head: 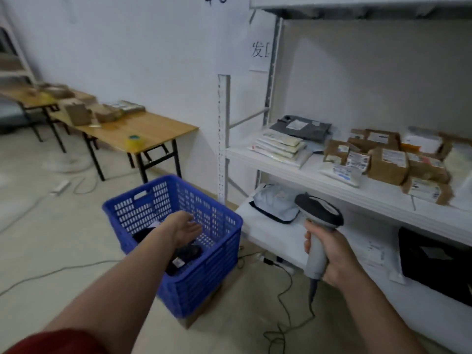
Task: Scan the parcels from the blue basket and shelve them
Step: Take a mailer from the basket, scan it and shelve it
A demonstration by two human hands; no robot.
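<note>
A blue slatted basket (219, 254) stands on the floor beside the white shelf unit (319, 175). Inside it lies a black parcel (185, 255) with a small white label. My left hand (185, 229) reaches into the basket just above that parcel, palm up, fingers relaxed and holding nothing. My right hand (332, 256) grips the handle of a grey barcode scanner (318, 215), head up, in front of the lower shelf. Its cable hangs to the floor.
The middle shelf carries brown boxes (388, 164), white mailers (281, 146) and a grey bag. The lower shelf holds a pale bag (275, 203) and a black parcel (434, 259). Wooden tables (143, 131) with boxes stand at the left wall. Cables run across the floor.
</note>
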